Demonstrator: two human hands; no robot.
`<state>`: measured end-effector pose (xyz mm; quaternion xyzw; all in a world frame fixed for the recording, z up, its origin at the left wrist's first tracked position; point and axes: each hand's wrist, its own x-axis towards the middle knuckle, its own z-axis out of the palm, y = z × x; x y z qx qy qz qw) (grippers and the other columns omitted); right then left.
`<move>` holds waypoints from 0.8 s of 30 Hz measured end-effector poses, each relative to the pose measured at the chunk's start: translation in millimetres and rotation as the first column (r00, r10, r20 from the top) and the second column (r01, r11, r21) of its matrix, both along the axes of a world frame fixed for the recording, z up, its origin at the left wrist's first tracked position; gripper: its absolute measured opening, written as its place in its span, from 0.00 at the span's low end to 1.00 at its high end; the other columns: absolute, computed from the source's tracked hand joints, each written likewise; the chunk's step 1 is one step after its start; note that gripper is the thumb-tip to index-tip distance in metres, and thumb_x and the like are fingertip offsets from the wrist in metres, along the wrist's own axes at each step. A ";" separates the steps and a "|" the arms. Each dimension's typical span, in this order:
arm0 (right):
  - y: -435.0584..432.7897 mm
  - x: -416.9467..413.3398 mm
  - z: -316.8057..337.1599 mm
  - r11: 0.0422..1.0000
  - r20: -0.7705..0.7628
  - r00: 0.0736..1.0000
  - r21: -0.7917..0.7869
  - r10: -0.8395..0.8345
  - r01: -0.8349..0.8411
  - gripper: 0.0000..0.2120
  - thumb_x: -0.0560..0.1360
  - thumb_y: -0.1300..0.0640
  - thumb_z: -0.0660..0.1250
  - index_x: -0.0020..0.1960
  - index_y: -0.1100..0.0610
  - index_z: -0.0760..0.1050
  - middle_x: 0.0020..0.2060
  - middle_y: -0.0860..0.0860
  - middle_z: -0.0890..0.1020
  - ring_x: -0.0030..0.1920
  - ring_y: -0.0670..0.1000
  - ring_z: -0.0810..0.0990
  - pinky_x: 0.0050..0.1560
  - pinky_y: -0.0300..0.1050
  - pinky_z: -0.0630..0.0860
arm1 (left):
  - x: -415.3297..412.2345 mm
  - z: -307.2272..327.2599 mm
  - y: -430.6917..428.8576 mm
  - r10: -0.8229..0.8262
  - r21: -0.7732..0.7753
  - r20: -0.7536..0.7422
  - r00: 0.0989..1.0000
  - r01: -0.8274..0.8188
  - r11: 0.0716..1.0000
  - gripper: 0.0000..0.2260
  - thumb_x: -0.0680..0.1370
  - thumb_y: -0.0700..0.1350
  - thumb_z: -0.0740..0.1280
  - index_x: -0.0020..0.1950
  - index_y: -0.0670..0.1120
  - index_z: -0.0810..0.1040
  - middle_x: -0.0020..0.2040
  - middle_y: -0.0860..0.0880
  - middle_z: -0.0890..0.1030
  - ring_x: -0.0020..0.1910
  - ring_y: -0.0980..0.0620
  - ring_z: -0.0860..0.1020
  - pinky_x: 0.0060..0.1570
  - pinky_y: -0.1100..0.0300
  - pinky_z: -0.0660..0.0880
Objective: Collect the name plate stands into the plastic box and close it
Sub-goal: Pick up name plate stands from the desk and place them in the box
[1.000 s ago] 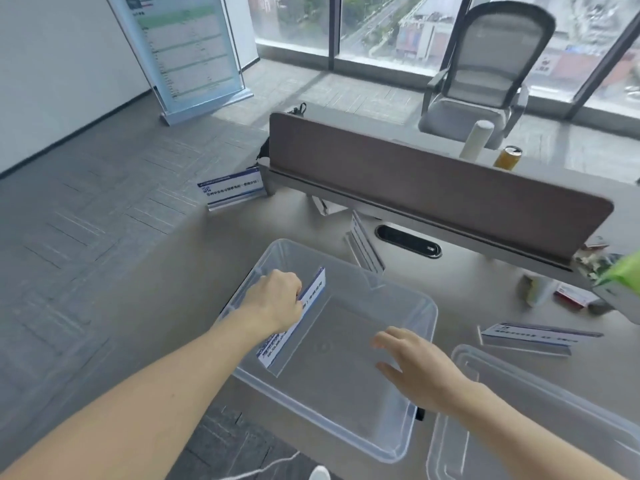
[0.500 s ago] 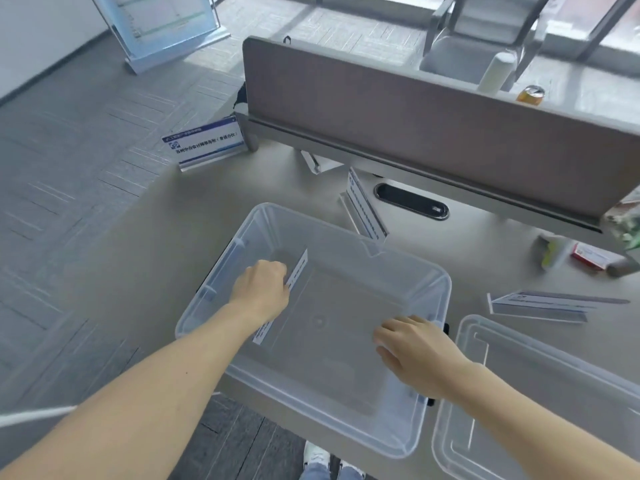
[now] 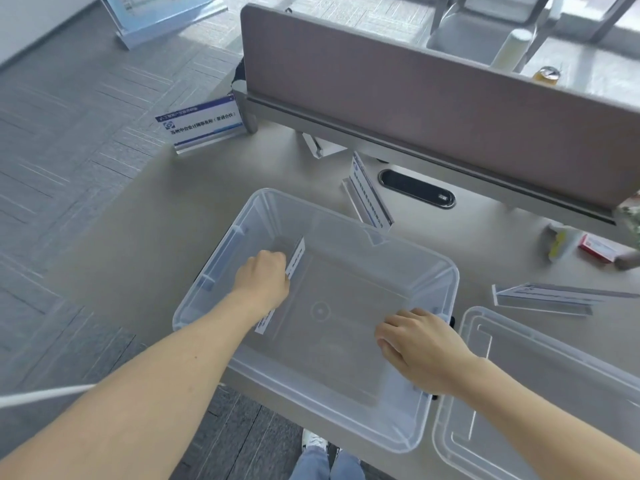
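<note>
The left hand (image 3: 263,277) is inside the clear plastic box (image 3: 446,278), fingers closed around a name plate stand (image 3: 295,259) held on edge, low along the box's 9 o'clock wall. It is probably kept to that side so the floor is free for the rest. Contact with the box floor can't be confirmed. The right hand (image 3: 420,348) rests on the box's 3 o'clock rim, fingers curled over it and holding nothing else, likely steadying the box while the stand goes in. The box sits at the desk's (image 3: 138,244) near edge, otherwise empty. Stands not yet collected: one upright at 11 o'clock by the partition (image 3: 204,124), one leaning at the box's 1 o'clock corner (image 3: 369,192), one flat at 3 o'clock (image 3: 543,299). A pale piece under the partition at 12 o'clock is unclear. The lid (image 3: 554,393) lies open-side up just right of the box, within the right hand's reach for closing. Task is early: first stand going in.
</note>
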<state>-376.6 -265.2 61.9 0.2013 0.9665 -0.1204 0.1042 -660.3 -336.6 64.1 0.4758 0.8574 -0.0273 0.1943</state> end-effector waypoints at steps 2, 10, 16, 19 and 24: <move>-0.6 -0.5 0.5 1.000 0.014 1.000 -0.008 0.000 0.001 0.21 0.80 0.47 0.44 0.44 0.50 0.74 0.38 0.46 0.79 0.40 0.54 0.77 0.45 0.50 0.75 | -8.9 0.0 -1.6 0.003 -0.011 -0.034 0.999 -0.003 1.000 0.05 0.80 0.43 0.64 0.47 0.42 0.75 0.49 0.41 0.80 0.48 0.38 0.79 0.38 0.53 0.71; -1.7 -0.7 -0.5 0.999 0.007 1.000 0.039 -0.014 0.014 0.19 0.80 0.47 0.47 0.42 0.49 0.75 0.36 0.45 0.79 0.37 0.53 0.77 0.42 0.48 0.74 | -24.5 5.0 -7.6 0.006 -0.152 -0.149 0.989 -0.029 0.988 0.04 0.78 0.37 0.67 0.52 0.42 0.78 0.49 0.42 0.82 0.49 0.41 0.81 0.37 0.54 0.72; -1.8 -0.9 -2.2 0.999 0.007 1.000 0.042 -0.015 0.015 0.19 0.80 0.48 0.47 0.42 0.49 0.74 0.36 0.45 0.78 0.38 0.53 0.77 0.42 0.48 0.73 | -24.9 12.0 -2.7 -0.077 -0.251 -0.203 0.976 0.024 0.968 0.10 0.74 0.30 0.66 0.52 0.42 0.77 0.50 0.42 0.81 0.51 0.41 0.82 0.38 0.54 0.73; -2.2 -1.1 -2.8 0.999 0.015 1.000 0.045 -0.015 0.014 0.18 0.80 0.48 0.48 0.42 0.49 0.74 0.36 0.45 0.78 0.38 0.53 0.77 0.42 0.48 0.73 | -28.1 10.4 -1.7 -0.109 -0.264 -0.227 0.968 0.046 0.963 0.13 0.74 0.29 0.66 0.54 0.42 0.78 0.50 0.43 0.81 0.50 0.42 0.82 0.38 0.54 0.74; -3.7 -2.5 -1.8 0.999 0.016 1.000 0.041 -0.014 0.014 0.18 0.80 0.48 0.47 0.43 0.49 0.74 0.36 0.45 0.78 0.37 0.53 0.77 0.41 0.48 0.73 | -30.4 6.8 -0.6 -0.149 -0.267 -0.274 0.950 0.074 0.961 0.14 0.74 0.29 0.67 0.55 0.43 0.79 0.49 0.44 0.82 0.49 0.43 0.82 0.37 0.54 0.74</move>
